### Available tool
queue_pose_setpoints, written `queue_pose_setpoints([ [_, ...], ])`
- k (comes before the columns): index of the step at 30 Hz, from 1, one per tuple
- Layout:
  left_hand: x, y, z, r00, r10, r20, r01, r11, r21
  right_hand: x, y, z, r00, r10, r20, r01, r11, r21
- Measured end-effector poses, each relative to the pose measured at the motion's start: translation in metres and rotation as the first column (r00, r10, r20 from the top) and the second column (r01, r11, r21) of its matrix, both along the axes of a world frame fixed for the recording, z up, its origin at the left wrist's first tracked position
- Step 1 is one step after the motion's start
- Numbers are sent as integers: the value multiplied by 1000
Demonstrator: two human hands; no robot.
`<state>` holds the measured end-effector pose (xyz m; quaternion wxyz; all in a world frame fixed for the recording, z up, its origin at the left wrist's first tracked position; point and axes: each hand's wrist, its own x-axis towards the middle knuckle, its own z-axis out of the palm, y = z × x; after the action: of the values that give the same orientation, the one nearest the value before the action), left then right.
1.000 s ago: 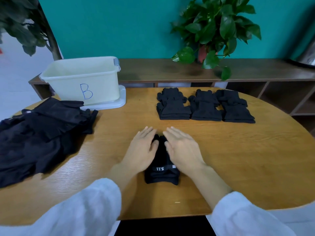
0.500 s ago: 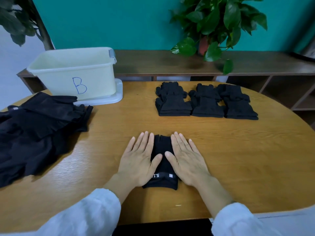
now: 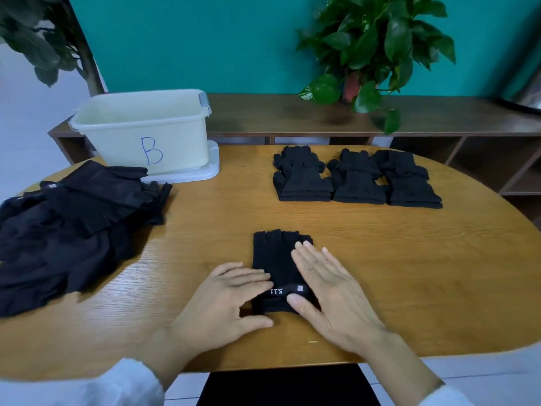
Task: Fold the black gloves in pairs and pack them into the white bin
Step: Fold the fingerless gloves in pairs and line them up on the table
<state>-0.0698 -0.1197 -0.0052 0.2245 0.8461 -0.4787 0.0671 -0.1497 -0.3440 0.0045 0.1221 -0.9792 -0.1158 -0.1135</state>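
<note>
A stacked pair of black fingerless gloves (image 3: 273, 259) with a white "5.11" mark on the cuff lies flat near the table's front edge, fingers pointing away from me. My left hand (image 3: 231, 297) rests on its left cuff side, fingers pointing right, thumb lying by the near edge. My right hand (image 3: 328, 288) lies flat on the glove's right side, thumb on the cuff. Three folded pairs (image 3: 358, 183) sit in a row at the back right. A loose pile of black gloves (image 3: 73, 224) covers the left. The white bin (image 3: 140, 133), marked "B", stands at the back left.
The bin stands on its white lid (image 3: 212, 168). A low wooden shelf (image 3: 292, 118) with a potted plant (image 3: 369, 54) runs behind the oval wooden table (image 3: 380, 273). Another plant (image 3: 44, 39) stands at the far left.
Both hands slid back toward me along the glove pair, uncovering its finger end. My left hand turned sideways at the cuff; my right hand stayed flat on top.
</note>
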Motion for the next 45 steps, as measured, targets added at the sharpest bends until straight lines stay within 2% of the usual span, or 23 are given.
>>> queue_pose_setpoints([
  [5,3,1,-1,998,28,-58,-28,1000,-1,-1,-2,-14,991,12,-132,-23,996,-82],
  [12,3,-11,6,997,71,-39,-71,997,-3,0,3,1,985,2,-170,-11,999,-53],
  [18,-17,-8,6,980,109,-168,-126,988,-93,-15,12,0,996,-41,-81,49,993,107],
  [22,-29,-3,8,979,92,-179,-109,991,-84,-21,12,-7,996,-80,-50,87,983,164],
  [26,-29,3,10,956,105,-276,-94,994,54,-22,9,-12,992,-98,-79,116,960,254],
  [29,-24,-2,7,933,141,-332,-168,984,-54,-23,4,-14,978,-142,-150,195,874,445],
  [33,-20,-15,2,847,220,-484,-364,904,-225,-17,3,-11,953,-243,-182,301,666,682],
  [36,-14,-27,0,777,317,-544,-513,819,-257,-5,7,-12,921,-337,-193,355,527,772],
  [38,-7,-35,-3,735,369,-569,-581,776,-246,3,11,-14,888,-408,-214,405,469,785],
  [41,-1,-45,-5,681,429,-593,-657,716,-237,14,16,-14,842,-499,-205,462,469,753],
  [45,0,-54,-6,661,497,-563,-714,648,-267,30,18,-16,765,-633,-118,549,546,633],
])
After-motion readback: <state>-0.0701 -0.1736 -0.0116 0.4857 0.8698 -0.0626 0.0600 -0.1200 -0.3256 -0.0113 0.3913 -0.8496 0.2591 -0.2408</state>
